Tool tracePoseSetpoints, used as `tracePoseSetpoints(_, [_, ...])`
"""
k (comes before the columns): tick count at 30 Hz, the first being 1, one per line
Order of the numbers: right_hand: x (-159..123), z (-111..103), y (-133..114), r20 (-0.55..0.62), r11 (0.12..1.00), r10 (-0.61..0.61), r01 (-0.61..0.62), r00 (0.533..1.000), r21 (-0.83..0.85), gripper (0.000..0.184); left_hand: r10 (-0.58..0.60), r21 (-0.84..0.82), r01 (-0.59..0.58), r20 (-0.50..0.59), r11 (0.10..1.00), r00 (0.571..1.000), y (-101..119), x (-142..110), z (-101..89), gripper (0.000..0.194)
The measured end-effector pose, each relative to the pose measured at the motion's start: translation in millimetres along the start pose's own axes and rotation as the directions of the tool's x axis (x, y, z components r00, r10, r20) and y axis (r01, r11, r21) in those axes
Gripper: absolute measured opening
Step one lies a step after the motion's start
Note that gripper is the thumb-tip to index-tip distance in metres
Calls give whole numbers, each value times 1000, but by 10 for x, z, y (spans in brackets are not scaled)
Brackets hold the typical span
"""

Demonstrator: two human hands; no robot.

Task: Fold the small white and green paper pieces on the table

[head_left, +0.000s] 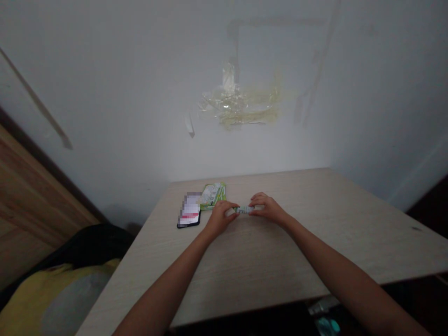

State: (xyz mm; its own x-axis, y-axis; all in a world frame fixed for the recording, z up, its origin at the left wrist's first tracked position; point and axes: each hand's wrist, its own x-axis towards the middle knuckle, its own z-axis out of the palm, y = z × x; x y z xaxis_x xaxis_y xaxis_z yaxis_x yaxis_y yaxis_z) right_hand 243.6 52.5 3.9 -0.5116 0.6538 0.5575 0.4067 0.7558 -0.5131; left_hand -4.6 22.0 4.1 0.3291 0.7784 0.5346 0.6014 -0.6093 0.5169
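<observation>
Between my two hands is a small white and green tube-shaped item point(242, 210), lying sideways just at the tabletop. My left hand point(221, 217) pinches its left end between thumb and fingers. At the other end, the thumb and fingertips of my right hand point(268, 208) close on it. Its exact kind is too small to make out. Behind my left hand lies a green and white printed packet point(213, 195), partly covered by that hand. A phone point(189, 210) with a lit, blurred screen rests left of the packet, touching or just under its edge.
The pale wooden table point(273, 261) stands against a grey-white wall point(140, 93) with peeling clear tape point(229, 102). Left of the table are a yellow and grey cloth item point(59, 294) and wooden boards point(24, 200). Below the front edge, a teal and clear object point(327, 322) shows.
</observation>
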Motion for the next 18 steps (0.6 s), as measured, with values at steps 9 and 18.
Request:
tracePoseSetpoints(9, [10, -7, -26, 11, 999, 37, -37, 999, 10, 24, 25, -3, -25, -9, 1000, 1000, 3, -7, -3, 22])
tracePoseSetpoints(18, [10, 5, -10, 30, 1000, 5, -5, 1000, -25, 22, -10, 75, 11, -14, 997, 1000, -8, -19, 31, 23])
